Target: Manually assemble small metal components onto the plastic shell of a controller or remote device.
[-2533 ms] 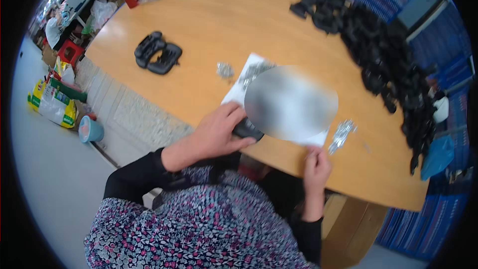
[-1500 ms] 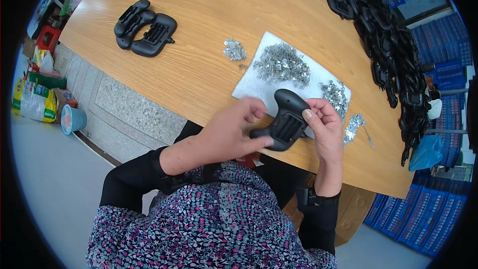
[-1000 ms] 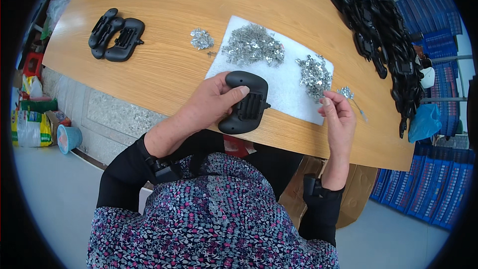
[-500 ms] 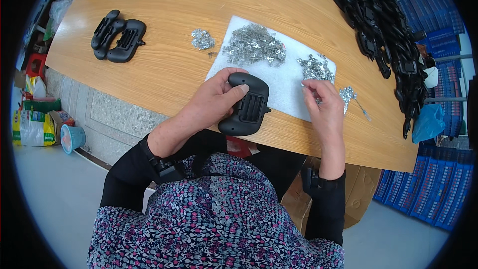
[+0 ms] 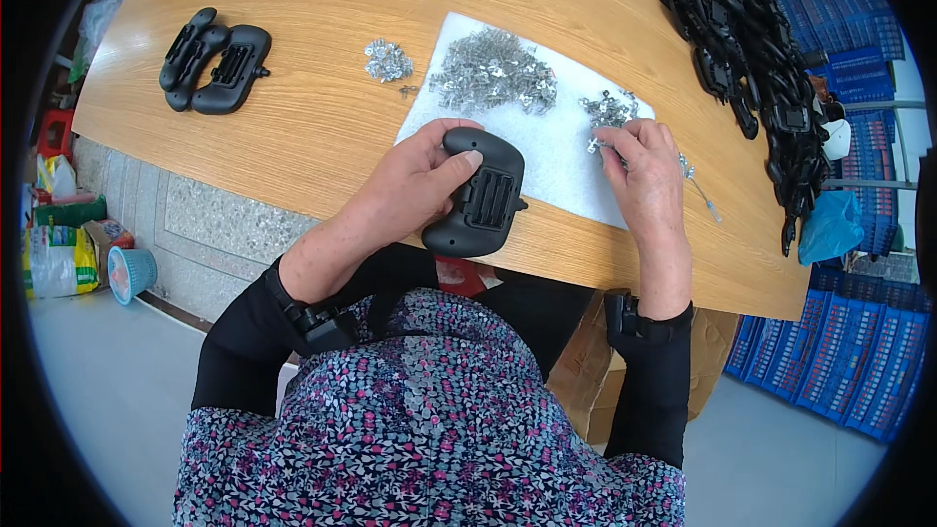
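My left hand (image 5: pixel 405 185) grips a black game controller shell (image 5: pixel 474 230) by its upper end, thumb on the face and fingers behind. Its open battery compartment faces up. Over the right side of a white foam sheet (image 5: pixel 576 168), my right hand (image 5: pixel 649 176) pinches a small silvery metal piece (image 5: pixel 592 145) between thumb and forefinger. Just beyond those fingertips lies a small heap of metal pieces (image 5: pixel 607 109). A larger heap of metal pieces and springs (image 5: pixel 493 73) covers the sheet's far part.
Two black controller shells (image 5: pixel 234 70) lie at the table's left. A small metal heap (image 5: pixel 388 60) sits left of the sheet. Many black shells (image 5: pixel 747 59) pile along the right edge. A thin tool (image 5: pixel 712 207) lies right of my right hand, near a blue bag (image 5: pixel 832 226).
My right hand has moved slightly away from me and closer to the small heap, and a metal piece now shows at its fingertips. The left hand still holds the shell; the view has shifted slightly.
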`<state>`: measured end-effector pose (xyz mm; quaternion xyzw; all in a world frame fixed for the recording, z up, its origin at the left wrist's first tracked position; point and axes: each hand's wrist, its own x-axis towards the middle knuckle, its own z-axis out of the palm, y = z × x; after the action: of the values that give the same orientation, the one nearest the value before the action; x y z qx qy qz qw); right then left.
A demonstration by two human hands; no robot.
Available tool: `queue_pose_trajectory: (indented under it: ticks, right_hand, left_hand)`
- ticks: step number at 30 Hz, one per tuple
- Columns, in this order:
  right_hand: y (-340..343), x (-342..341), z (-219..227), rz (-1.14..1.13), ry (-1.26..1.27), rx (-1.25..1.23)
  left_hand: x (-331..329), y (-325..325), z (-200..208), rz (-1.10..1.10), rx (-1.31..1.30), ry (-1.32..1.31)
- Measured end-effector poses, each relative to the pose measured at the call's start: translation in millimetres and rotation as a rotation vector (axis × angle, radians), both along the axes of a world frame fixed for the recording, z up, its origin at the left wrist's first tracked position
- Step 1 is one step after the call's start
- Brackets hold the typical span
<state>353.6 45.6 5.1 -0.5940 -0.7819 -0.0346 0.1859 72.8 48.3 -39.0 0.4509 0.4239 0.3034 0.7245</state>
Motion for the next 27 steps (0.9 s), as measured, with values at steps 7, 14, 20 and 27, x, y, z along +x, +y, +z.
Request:
queue_pose_trajectory:
  ticks: [7,14,20,27]
  right_hand:
    - [6,-1,-4,0.027,-0.053,-0.028]
    - [4,3,-9,0.016,-0.006,-0.004]
    - [10,4,-3,0.049,-0.04,-0.02]
    - [21,6,-6,-0.024,0.059,-0.146]
  left_hand:
    - [2,0,2,0.013,0.015,0.003]
    - [1,0,0,-0.003,0.01,0.024]
    - [2,0,4,-0.005,0.03,0.052]
    - [1,0,6,-0.028,0.032,0.072]
